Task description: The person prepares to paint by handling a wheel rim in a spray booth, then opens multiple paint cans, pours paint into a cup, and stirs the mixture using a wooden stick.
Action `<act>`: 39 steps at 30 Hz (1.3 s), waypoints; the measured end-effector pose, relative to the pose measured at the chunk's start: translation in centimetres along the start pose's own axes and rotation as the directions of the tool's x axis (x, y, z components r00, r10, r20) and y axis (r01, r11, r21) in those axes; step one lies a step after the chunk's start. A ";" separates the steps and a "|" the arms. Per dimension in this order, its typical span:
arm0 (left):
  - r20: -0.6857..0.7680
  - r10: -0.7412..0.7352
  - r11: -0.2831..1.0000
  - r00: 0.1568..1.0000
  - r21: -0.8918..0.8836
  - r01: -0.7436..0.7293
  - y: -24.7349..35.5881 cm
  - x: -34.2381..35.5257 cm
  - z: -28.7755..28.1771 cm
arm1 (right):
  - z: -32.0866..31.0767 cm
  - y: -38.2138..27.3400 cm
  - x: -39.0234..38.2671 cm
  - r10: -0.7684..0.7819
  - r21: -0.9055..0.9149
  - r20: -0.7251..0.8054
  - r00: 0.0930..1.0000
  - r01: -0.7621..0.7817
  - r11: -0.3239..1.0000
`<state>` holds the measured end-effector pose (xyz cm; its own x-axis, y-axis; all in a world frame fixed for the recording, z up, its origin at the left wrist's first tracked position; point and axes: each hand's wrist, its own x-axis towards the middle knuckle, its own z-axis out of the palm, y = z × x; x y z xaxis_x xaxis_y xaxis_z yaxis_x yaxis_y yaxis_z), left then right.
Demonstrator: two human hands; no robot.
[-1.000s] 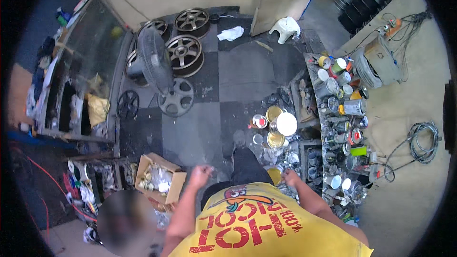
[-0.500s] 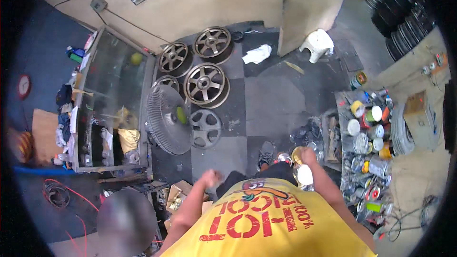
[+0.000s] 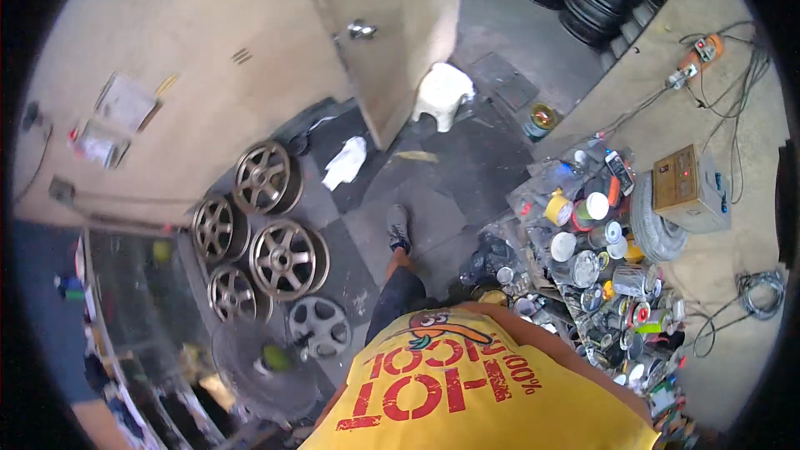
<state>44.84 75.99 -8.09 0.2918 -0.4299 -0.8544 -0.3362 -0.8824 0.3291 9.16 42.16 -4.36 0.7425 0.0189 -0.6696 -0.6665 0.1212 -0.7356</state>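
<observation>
My left hand is not in view; only a sliver of my left arm (image 3: 332, 407) shows beside my yellow shirt (image 3: 467, 417). My right arm (image 3: 554, 337) reaches forward along the shirt's right side, its hand hidden behind my body. Nearest that side stand many paint cans and jars (image 3: 583, 271) on a cluttered bench, with a phone (image 3: 618, 173) toward its far end. My shod foot (image 3: 397, 225) is forward on the dark tiled floor.
A half-open door (image 3: 367, 67) has a white stool (image 3: 442, 96) beside it. Bronze wheel rims (image 3: 283, 258), a blurred fan (image 3: 258, 367) and a glass cabinet (image 3: 129, 300) lie leftward. Stacked dark rims (image 3: 592, 0) stand beyond the doorway. A boxy unit (image 3: 683, 187) and cables edge the right.
My view has turned toward the door, shifting the rims and cabinet down and left. One leg has stepped forward. Both hands, seen earlier at my sides, have gone out of sight.
</observation>
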 end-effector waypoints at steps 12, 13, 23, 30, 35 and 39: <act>0.191 0.543 0.820 0.818 -0.328 -0.468 31.3 28.6 -32.6 | -23.5 -6.1 -2.8 0.234 0.082 -0.703 0.671 -0.250 0.965; 0.189 0.728 0.646 0.660 0.136 -0.751 36.1 30.4 -34.3 | -26.0 -6.1 -2.7 0.257 0.188 -0.769 0.586 -0.177 0.966; 0.200 0.573 0.774 0.795 0.186 -0.605 64.7 29.2 -28.6 | -42.4 -4.1 -5.0 0.531 0.733 -0.679 0.507 0.511 0.449; 0.233 0.614 0.713 0.754 0.246 -0.656 66.2 27.3 -27.0 | -60.3 5.5 -4.3 0.594 0.753 -0.605 0.529 0.622 0.213; 0.162 0.076 0.963 0.984 0.245 -0.115 73.3 21.7 -23.3 | -74.6 17.5 -4.3 0.629 0.697 -0.547 0.552 0.717 -0.022; 0.046 -0.194 0.943 0.980 0.284 0.173 79.6 16.1 -22.0 | -84.5 20.6 -1.7 0.790 0.724 -0.353 0.502 0.681 -0.109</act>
<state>42.45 -5.41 13.22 0.3102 -0.2418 -0.9194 -0.5209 -0.8522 0.0484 -11.51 -39.22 -27.03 -0.1776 -0.2450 -0.9531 0.6271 0.7182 -0.3015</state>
